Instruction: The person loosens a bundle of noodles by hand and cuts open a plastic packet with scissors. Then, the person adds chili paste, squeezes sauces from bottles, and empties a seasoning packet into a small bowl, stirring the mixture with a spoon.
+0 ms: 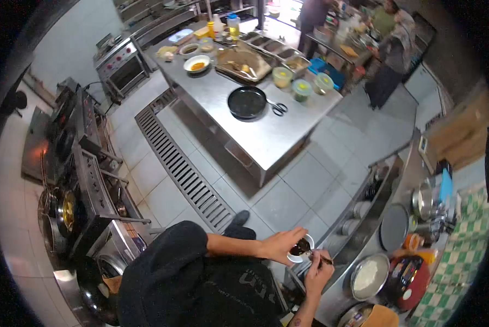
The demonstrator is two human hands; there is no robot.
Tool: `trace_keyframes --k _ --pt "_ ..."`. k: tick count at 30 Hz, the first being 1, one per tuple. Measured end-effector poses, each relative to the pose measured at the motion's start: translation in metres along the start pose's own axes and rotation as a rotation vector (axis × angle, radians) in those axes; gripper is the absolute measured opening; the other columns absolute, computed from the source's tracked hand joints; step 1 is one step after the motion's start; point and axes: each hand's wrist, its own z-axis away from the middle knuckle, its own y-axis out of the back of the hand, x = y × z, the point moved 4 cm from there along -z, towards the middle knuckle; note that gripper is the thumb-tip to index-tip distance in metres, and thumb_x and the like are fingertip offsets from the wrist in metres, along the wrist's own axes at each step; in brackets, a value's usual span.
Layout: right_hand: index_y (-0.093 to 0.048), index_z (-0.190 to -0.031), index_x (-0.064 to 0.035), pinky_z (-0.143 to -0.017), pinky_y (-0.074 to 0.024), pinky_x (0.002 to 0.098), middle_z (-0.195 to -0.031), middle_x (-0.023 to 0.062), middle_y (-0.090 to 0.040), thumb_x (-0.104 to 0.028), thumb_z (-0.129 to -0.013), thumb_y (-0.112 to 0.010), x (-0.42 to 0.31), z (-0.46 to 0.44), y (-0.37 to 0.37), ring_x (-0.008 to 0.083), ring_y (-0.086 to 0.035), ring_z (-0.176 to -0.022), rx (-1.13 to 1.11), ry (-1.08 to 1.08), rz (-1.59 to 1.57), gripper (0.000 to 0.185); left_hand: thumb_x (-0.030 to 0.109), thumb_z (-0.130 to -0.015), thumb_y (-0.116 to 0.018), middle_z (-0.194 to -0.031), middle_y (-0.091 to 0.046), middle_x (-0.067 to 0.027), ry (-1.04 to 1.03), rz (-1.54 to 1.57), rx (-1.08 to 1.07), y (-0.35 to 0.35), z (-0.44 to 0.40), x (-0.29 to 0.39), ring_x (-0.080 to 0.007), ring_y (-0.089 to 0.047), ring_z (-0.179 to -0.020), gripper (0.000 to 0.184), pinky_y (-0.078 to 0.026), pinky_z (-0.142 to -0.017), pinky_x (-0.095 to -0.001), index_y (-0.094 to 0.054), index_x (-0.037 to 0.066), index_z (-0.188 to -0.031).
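Note:
My left hand (280,246) grips a small white bowl (310,240) from its left side, in front of my body. Dark brown liquid (300,248) lies inside it. At the bowl's right edge, my right hand (317,276) has its fingers closed around a thin utensil (325,261). Its tip points toward the bowl, and its exact kind is too small to make out. Close by on the right counter sits a metal bowl (370,277) with white contents.
A steel table (266,144) ahead bears a black round pan (246,102), scissors (279,109), lidded tubs (302,90) and a tray (243,61). Stoves with pans (67,210) line the left. A floor grate (173,158) runs between. Two or more people (389,60) stand at the back right.

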Motion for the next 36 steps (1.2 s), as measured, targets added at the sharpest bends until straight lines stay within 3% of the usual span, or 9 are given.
trace_keyframes --k 9,13,19,23,29,31,33,35,36 --pt "-0.074 -0.092 0.0028 -0.073 -0.052 0.0399 -0.084 0.0157 -0.073 -0.015 -0.101 -0.065 -0.137 -0.117 -0.253 0.0299 -0.07 -0.079 -0.285 0.246 0.051 0.021 0.025 -0.063 -0.091 -0.131 -0.057 -0.0211 0.215 -0.172 0.454 0.253 0.127 -0.094 -0.0426 -0.061 -0.12 0.095 -0.056 -0.098 -0.0479 -0.045 0.001 -0.142" --pt "-0.076 -0.095 0.0021 -0.078 -0.0545 0.0389 -0.091 0.019 -0.074 -0.015 -0.102 -0.066 -0.19 -0.16 -0.374 0.028 -0.073 -0.085 -0.339 0.298 -0.056 0.021 0.025 -0.061 -0.092 -0.13 -0.061 -0.0222 0.077 -0.341 0.625 0.359 0.163 -0.151 -0.0422 -0.06 -0.118 0.09 -0.051 -0.103 -0.0485 -0.051 -0.001 -0.137" --pt "-0.071 -0.094 0.0012 -0.069 -0.0507 0.0402 -0.083 0.0154 -0.071 -0.017 -0.103 -0.063 -0.261 -0.228 -0.502 0.0326 -0.067 -0.074 -0.47 0.228 -0.17 0.022 0.019 -0.057 -0.089 -0.125 -0.061 -0.0186 0.209 -0.261 0.666 0.499 0.181 -0.207 -0.0404 -0.057 -0.119 0.092 -0.051 -0.1 -0.0463 -0.05 -0.002 -0.137" --pt "-0.072 -0.092 0.0024 -0.07 -0.0508 0.039 -0.082 0.0162 -0.07 -0.017 -0.103 -0.064 -0.284 -0.283 -0.563 0.031 -0.066 -0.072 -0.433 0.38 0.007 0.024 0.017 -0.056 -0.089 -0.126 -0.06 -0.0196 0.216 -0.259 0.701 0.567 0.167 -0.264 -0.0401 -0.055 -0.122 0.095 -0.05 -0.102 -0.0465 -0.048 -0.003 -0.139" --pt "-0.073 -0.097 -0.0003 -0.078 -0.0545 0.0348 -0.101 0.0104 -0.071 -0.02 -0.104 -0.065 -0.24 -0.37 -0.663 0.0201 -0.068 -0.093 -0.235 0.104 -0.166 0.023 0.018 -0.055 -0.091 -0.133 -0.057 -0.0235 0.172 -0.228 0.603 0.65 0.108 -0.37 -0.0434 -0.051 -0.125 0.099 -0.045 -0.109 -0.0487 -0.047 -0.005 -0.141" --pt "-0.074 -0.108 -0.0019 -0.089 -0.0552 0.0366 -0.111 0.0098 -0.069 -0.022 -0.106 -0.063 -0.221 -0.392 -0.698 0.0224 -0.066 -0.102 -0.173 -0.089 -0.383 0.023 0.017 -0.055 -0.091 -0.132 -0.057 -0.0244 0.175 -0.239 0.585 0.673 0.086 -0.403 -0.0442 -0.05 -0.126 0.099 -0.045 -0.11 -0.0491 -0.047 -0.006 -0.14" --pt "-0.07 -0.123 -0.0033 -0.102 -0.0511 0.0395 -0.121 0.011 -0.069 -0.024 -0.109 -0.058 -0.198 -0.412 -0.726 0.0234 -0.064 -0.114 -0.169 0.017 -0.217 0.028 0.015 -0.055 -0.091 -0.131 -0.057 -0.025 0.205 -0.214 0.53 0.7 0.065 -0.422 -0.0448 -0.05 -0.125 0.098 -0.044 -0.11 -0.0492 -0.047 -0.006 -0.14" --pt "-0.069 -0.127 -0.0032 -0.1 -0.0512 0.0371 -0.124 0.0108 -0.07 -0.027 -0.11 -0.054 -0.193 -0.425 -0.747 0.022 -0.063 -0.116 -0.246 -0.313 -0.444 0.033 0.015 -0.054 -0.091 -0.129 -0.057 -0.0245 0.162 -0.229 0.513 0.716 0.049 -0.444 -0.0446 -0.051 -0.124 0.097 -0.045 -0.109 -0.0488 -0.047 -0.006 -0.139" --pt "-0.069 -0.128 -0.0046 -0.083 -0.0522 0.0287 -0.123 0.0076 -0.07 -0.03 -0.111 -0.053 -0.194 -0.431 -0.752 0.0161 -0.065 -0.109 -0.203 -0.312 -0.388 0.035 0.015 -0.054 -0.09 -0.127 -0.057 -0.024 0.174 -0.22 0.495 0.724 0.043 -0.448 -0.0444 -0.051 -0.123 0.096 -0.045 -0.108 -0.0488 -0.048 -0.006 -0.137"
